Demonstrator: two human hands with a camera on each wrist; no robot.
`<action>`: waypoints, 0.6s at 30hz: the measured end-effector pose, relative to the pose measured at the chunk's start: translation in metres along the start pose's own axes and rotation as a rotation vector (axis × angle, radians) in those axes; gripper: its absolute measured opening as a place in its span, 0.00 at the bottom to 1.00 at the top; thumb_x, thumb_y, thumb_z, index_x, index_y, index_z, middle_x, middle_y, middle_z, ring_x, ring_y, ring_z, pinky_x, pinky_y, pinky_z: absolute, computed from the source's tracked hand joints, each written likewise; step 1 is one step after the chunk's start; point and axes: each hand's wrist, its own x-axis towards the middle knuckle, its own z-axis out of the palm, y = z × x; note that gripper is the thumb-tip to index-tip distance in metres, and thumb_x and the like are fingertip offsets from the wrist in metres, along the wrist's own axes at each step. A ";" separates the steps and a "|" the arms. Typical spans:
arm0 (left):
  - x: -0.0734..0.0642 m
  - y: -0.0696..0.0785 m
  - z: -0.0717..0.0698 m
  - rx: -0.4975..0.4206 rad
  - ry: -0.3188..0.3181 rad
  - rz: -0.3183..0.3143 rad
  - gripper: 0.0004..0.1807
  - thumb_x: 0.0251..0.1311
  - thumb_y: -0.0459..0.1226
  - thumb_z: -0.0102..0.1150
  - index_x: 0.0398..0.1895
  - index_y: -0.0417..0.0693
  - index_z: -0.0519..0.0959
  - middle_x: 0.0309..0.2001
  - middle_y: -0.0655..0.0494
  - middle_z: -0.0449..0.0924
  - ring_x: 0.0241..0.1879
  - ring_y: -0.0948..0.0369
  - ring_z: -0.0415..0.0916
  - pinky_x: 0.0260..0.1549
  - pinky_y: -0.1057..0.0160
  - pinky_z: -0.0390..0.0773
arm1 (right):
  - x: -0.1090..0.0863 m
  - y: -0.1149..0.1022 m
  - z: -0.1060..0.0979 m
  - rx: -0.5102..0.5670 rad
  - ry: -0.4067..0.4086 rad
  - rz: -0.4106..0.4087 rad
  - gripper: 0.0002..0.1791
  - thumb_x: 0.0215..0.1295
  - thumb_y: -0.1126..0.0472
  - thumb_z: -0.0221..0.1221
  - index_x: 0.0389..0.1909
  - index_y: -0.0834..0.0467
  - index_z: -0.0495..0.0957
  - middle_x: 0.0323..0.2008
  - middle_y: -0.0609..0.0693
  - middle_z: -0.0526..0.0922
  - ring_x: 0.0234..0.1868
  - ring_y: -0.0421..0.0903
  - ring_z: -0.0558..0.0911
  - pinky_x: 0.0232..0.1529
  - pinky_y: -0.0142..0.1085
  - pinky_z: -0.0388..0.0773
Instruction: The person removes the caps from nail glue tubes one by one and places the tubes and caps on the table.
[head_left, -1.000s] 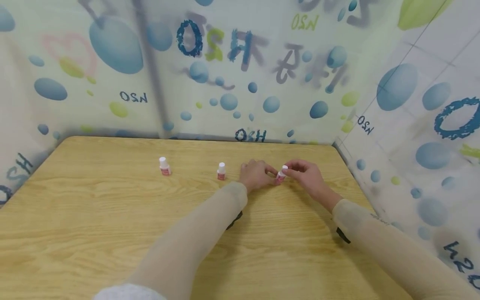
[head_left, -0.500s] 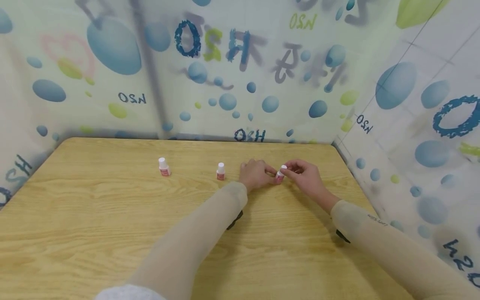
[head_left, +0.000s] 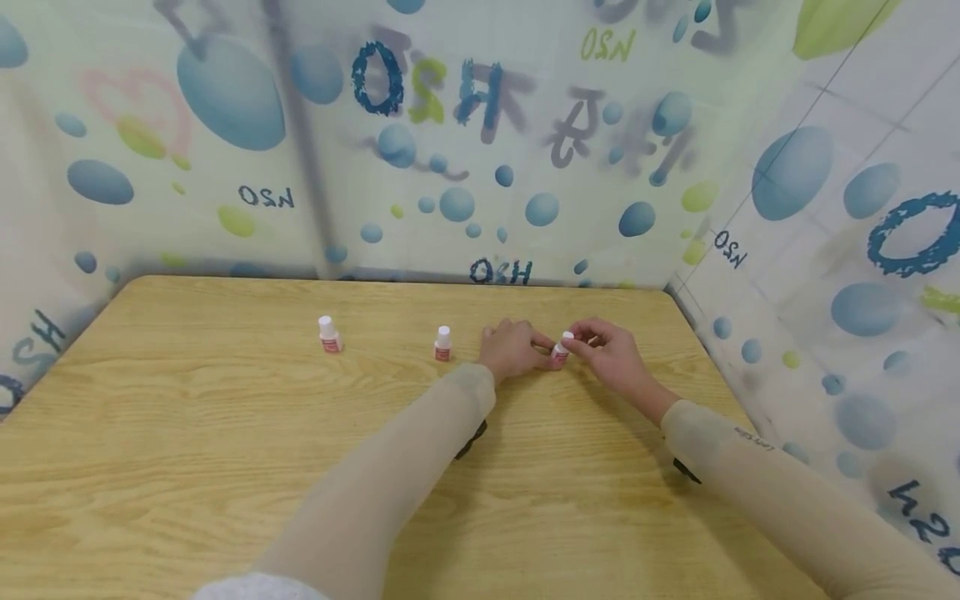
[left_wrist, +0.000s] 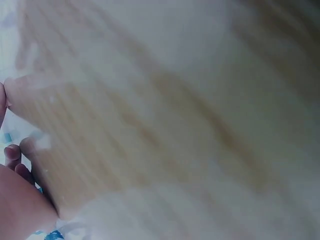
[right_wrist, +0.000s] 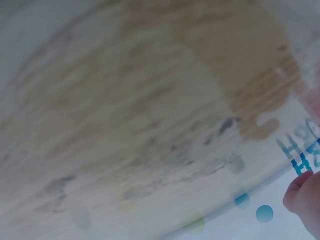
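Observation:
In the head view a small white bottle with a red label [head_left: 559, 353] is between my two hands at the table's right rear, tilted slightly. My left hand [head_left: 514, 348] grips its lower part between thumb and fingers. At the white cap [head_left: 567, 335], the thumb and fingertips of my right hand [head_left: 611, 354] pinch from the right. Two similar capped bottles stand upright to the left, a nearer one [head_left: 443, 343] and a farther one [head_left: 329, 334]. Both wrist views are mostly covered by a blurred, see-through layer, with only bits of the hands at the edges.
The wooden table [head_left: 225, 433] has its back edge against a wall sheet [head_left: 525, 108] printed with blue and green drops. Another printed wall [head_left: 810, 333] rises close by the right side. Beige sleeves [head_left: 375, 467] cover both forearms.
Over the last second my right hand has shifted very slightly left at the cap, and the bottle with it. The left hand and the other two bottles stay where they were.

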 end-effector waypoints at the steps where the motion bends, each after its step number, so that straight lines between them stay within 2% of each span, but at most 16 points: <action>1: 0.000 0.000 0.000 -0.002 -0.003 -0.001 0.21 0.62 0.61 0.71 0.59 0.77 0.86 0.67 0.63 0.83 0.64 0.51 0.72 0.61 0.47 0.61 | 0.000 0.000 0.000 -0.005 -0.002 -0.008 0.13 0.74 0.54 0.67 0.50 0.59 0.85 0.46 0.56 0.87 0.50 0.50 0.81 0.54 0.42 0.78; 5: 0.000 0.002 -0.002 -0.007 -0.015 -0.010 0.22 0.63 0.60 0.71 0.60 0.76 0.86 0.68 0.61 0.82 0.64 0.50 0.71 0.62 0.46 0.61 | 0.001 0.001 0.000 -0.014 -0.003 -0.068 0.10 0.75 0.57 0.67 0.49 0.59 0.85 0.45 0.56 0.86 0.48 0.50 0.81 0.54 0.44 0.79; 11: 0.006 0.003 -0.002 -0.003 -0.066 -0.044 0.24 0.63 0.61 0.71 0.63 0.75 0.84 0.71 0.59 0.79 0.66 0.50 0.68 0.65 0.45 0.59 | 0.004 0.005 0.002 -0.023 -0.001 -0.183 0.06 0.74 0.62 0.66 0.46 0.61 0.84 0.41 0.56 0.86 0.43 0.45 0.79 0.47 0.37 0.78; 18: 0.004 0.004 -0.002 0.022 -0.054 -0.027 0.23 0.64 0.61 0.70 0.62 0.77 0.85 0.71 0.58 0.79 0.66 0.49 0.70 0.63 0.45 0.61 | 0.009 0.011 -0.003 -0.038 -0.067 -0.240 0.06 0.75 0.67 0.63 0.48 0.62 0.84 0.44 0.56 0.86 0.45 0.43 0.79 0.48 0.35 0.78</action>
